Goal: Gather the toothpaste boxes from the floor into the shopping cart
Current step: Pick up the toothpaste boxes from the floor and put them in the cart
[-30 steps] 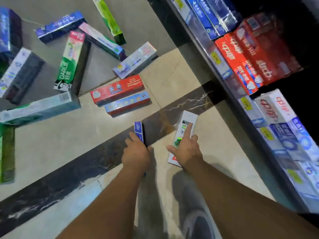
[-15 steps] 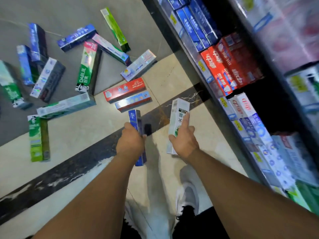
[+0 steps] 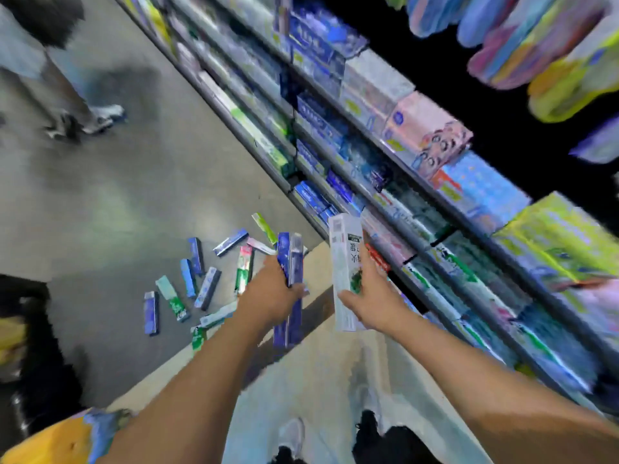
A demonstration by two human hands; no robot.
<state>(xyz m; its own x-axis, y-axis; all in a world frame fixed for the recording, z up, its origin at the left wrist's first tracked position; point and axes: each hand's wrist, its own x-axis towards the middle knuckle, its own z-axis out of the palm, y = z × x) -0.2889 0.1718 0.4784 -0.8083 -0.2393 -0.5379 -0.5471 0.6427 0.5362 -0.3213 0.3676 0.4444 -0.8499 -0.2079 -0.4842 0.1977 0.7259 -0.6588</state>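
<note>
Two hands are raised off the floor: the left hand [image 3: 273,298] is clamped around a tall blue cardboard toothpaste box [image 3: 290,262], the right hand [image 3: 371,296] around a white-and-green cardboard toothpaste box [image 3: 346,259]. Several scattered toothpaste boxes [image 3: 187,286] lie on the grey floor [image 3: 134,202] beside the stocked shelves [image 3: 418,209].

Stocked shelves [image 3: 385,155] (blurred), bystander's legs [image 3: 67,95]
</note>
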